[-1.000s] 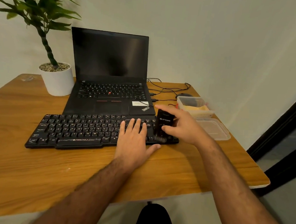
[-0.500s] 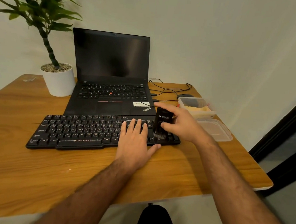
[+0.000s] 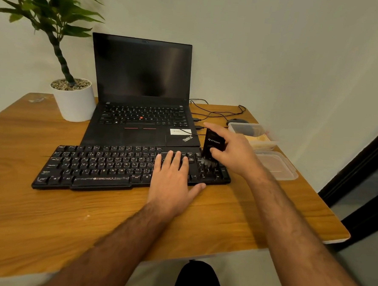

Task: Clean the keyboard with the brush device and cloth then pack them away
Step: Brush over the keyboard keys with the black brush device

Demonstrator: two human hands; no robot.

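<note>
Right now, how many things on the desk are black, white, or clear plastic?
Black: 4, laptop, keyboard, brush device, mouse
White: 1, plant pot
Clear plastic: 2, container, lid
Total: 7

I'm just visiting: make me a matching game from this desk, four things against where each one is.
Things:
1. brush device
2. left hand
3. plant pot
4. container lid

Places:
A. flat on the keyboard keys
B. left of the laptop
C. in the right hand, bristles on the keys
D. table's right edge

Pairs: 1-C, 2-A, 3-B, 4-D
</note>
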